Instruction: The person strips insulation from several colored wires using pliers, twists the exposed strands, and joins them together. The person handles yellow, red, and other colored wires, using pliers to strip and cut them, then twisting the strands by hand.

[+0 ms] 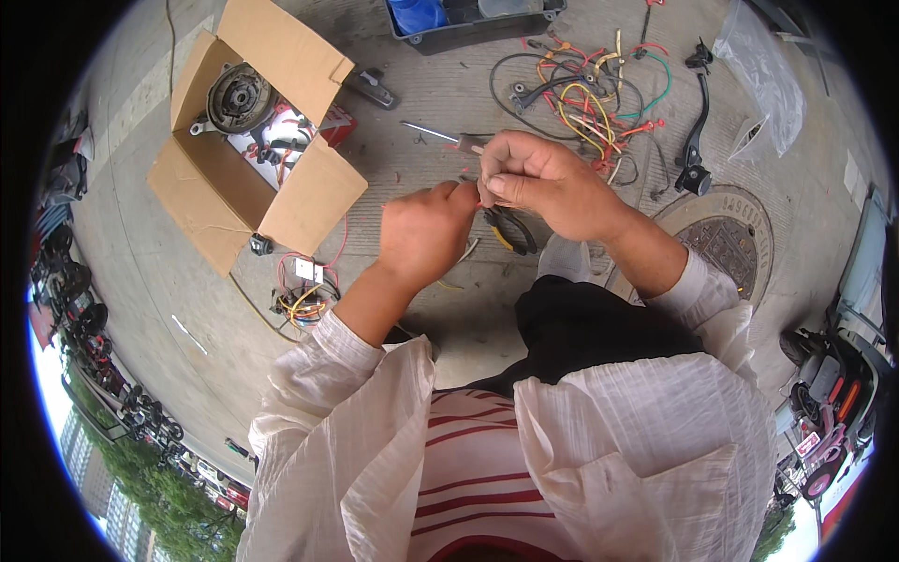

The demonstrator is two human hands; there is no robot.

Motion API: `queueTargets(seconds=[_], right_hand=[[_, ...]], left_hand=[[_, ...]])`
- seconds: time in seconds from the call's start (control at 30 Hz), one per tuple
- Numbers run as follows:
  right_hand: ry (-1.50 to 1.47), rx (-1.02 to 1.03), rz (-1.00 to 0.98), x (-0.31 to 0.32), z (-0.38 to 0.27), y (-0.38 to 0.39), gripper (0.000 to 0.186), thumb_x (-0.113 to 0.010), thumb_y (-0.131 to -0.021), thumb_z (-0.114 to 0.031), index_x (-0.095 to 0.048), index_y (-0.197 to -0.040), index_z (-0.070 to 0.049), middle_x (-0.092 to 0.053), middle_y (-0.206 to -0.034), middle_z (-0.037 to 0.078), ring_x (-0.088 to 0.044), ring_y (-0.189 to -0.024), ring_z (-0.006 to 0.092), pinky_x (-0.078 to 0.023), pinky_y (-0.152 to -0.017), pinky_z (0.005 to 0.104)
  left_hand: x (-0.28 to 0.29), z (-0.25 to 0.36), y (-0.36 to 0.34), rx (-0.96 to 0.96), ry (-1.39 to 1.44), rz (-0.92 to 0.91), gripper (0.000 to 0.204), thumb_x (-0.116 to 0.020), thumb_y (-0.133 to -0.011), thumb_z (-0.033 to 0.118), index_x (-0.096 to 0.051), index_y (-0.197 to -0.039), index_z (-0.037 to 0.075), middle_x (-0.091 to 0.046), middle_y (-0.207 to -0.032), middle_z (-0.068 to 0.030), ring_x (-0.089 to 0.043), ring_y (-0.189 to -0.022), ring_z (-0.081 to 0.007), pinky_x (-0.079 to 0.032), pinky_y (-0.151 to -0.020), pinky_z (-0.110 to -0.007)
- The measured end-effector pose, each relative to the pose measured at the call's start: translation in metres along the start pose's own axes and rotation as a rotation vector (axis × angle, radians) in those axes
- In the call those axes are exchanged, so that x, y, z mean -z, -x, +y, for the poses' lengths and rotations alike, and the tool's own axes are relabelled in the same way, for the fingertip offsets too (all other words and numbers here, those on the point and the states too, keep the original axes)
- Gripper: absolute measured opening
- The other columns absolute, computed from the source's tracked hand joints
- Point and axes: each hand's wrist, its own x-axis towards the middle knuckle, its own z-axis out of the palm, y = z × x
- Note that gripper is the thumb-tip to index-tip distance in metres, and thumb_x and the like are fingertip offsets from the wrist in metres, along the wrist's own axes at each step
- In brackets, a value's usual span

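My left hand (426,231) is closed, pinching a short red wire (478,202) at its fingertips. My right hand (548,187) meets it with bent fingers pinched together; what lies between those fingertips is too small to make out. Just beyond the hands is a screwdriver (432,130), its handle partly behind my right fingers. Pliers with black and yellow handles (510,233) lie on the ground below the hands. A tangle of red, yellow, green and black wires (590,103) is spread out ahead, and another wire bundle (302,298) with a white connector sits at the lower left.
An open cardboard box (197,187) holds metal parts. A dark tray (473,37) with a blue item, a black lever (695,131), a plastic bag (758,84) and a round manhole cover (721,220) are on the concrete. Parked scooters (824,403) line both sides.
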Motion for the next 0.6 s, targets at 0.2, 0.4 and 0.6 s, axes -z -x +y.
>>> queueTargets(seconds=[0.2,0.4,0.6], right_hand=[[-0.054,-0.093,0.071,-0.005,0.02,0.01,0.005,-0.048,-0.093,0.0,-0.05,-0.092,-0.004,-0.052,-0.08,0.001,-0.051,-0.077,0.0091,-0.044,-0.074,0.0254],[0.286,0.055,0.474,0.062,0.006,0.017,0.001,-0.053,-0.092,-0.005,-0.054,-0.092,-0.005,-0.055,-0.078,0.0,-0.05,-0.075,0.007,-0.043,-0.067,0.0255],[0.463,0.039,0.313,0.033,0.013,0.006,0.01,-0.066,-0.088,-0.017,-0.066,-0.09,-0.007,-0.057,-0.076,-0.005,-0.043,-0.066,0.0047,-0.039,-0.06,0.0238]], left_hand=[[-0.008,-0.008,0.017,-0.087,0.062,-0.044,0.006,-0.06,-0.082,0.015,-0.056,-0.086,0.013,-0.061,-0.067,-0.0034,-0.062,-0.056,-0.0255,-0.046,-0.046,-0.039],[-0.017,-0.073,0.06,0.21,0.325,0.067,0.008,-0.06,-0.09,0.019,-0.057,-0.089,0.012,-0.059,-0.068,-0.0058,-0.053,-0.049,-0.0179,-0.042,-0.044,-0.033],[0.014,-0.039,0.003,0.952,1.605,0.067,0.012,-0.053,-0.099,0.023,-0.057,-0.095,0.012,-0.065,-0.089,-0.0022,-0.031,-0.047,-0.0034,-0.028,-0.041,-0.02]])
